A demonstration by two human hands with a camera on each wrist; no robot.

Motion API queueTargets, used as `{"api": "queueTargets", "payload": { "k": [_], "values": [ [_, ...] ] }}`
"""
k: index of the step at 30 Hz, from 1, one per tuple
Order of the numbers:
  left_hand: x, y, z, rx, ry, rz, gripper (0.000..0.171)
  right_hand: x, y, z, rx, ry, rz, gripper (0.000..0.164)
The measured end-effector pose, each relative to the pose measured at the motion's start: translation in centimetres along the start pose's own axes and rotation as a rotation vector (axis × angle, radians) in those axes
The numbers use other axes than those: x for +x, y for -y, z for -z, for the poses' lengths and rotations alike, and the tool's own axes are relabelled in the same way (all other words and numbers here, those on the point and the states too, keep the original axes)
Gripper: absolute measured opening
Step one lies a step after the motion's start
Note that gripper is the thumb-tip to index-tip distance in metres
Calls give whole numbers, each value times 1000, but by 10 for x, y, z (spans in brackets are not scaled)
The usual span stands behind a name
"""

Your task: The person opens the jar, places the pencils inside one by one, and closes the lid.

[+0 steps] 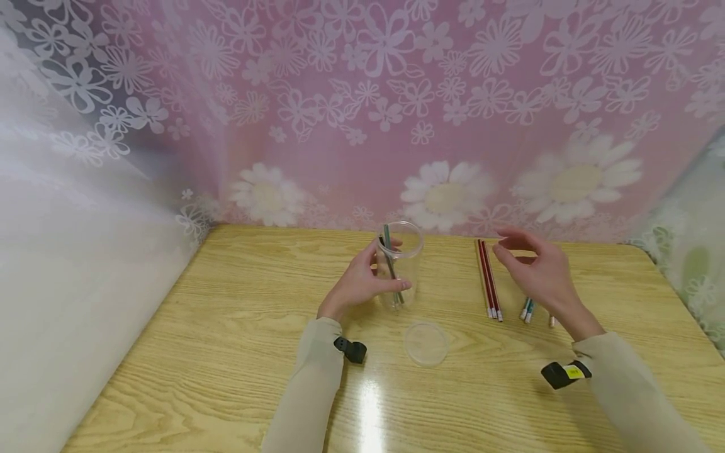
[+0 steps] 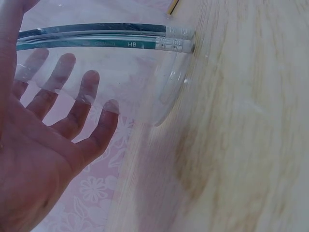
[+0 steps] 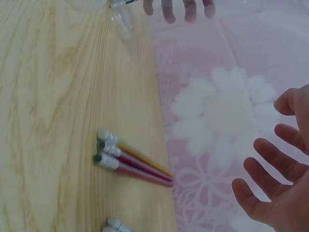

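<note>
My left hand [image 1: 358, 280] grips a clear plastic jar [image 1: 415, 267] that stands upright and uncapped on the table, thumb in front and fingers behind. Inside lean a green HB pencil [image 2: 116, 44] and a dark pencil [image 2: 130, 27], eraser ends down. My right hand [image 1: 540, 270], holding nothing, is in the air to the right of the jar with its fingers loosely bent. Beside it lie three pencils [image 1: 490, 283], two red and one yellowish, side by side. Green and blue pencils [image 1: 527, 310] are partly hidden under that hand, as is another pencil end [image 1: 552, 321].
A round clear lid [image 1: 427, 344] lies flat on the wood-grain table [image 1: 238, 352] in front of the jar. A pink flowered curtain [image 1: 340, 145] hangs along the table's back edge. Pale sheeting stands at the left and right sides.
</note>
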State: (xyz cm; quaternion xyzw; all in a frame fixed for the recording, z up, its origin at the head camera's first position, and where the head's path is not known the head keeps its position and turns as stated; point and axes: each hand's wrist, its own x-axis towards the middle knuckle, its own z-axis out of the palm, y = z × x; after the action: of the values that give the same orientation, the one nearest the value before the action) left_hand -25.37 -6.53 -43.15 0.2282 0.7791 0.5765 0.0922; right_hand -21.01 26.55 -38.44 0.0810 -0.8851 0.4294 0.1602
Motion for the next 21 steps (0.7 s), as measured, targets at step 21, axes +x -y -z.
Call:
{"api": "queueTargets", "payload": {
  "k": [21],
  "values": [
    [0, -2, 0, 6, -10, 18, 73, -12, -70, 30, -169, -40, -189, 45]
  ]
}}
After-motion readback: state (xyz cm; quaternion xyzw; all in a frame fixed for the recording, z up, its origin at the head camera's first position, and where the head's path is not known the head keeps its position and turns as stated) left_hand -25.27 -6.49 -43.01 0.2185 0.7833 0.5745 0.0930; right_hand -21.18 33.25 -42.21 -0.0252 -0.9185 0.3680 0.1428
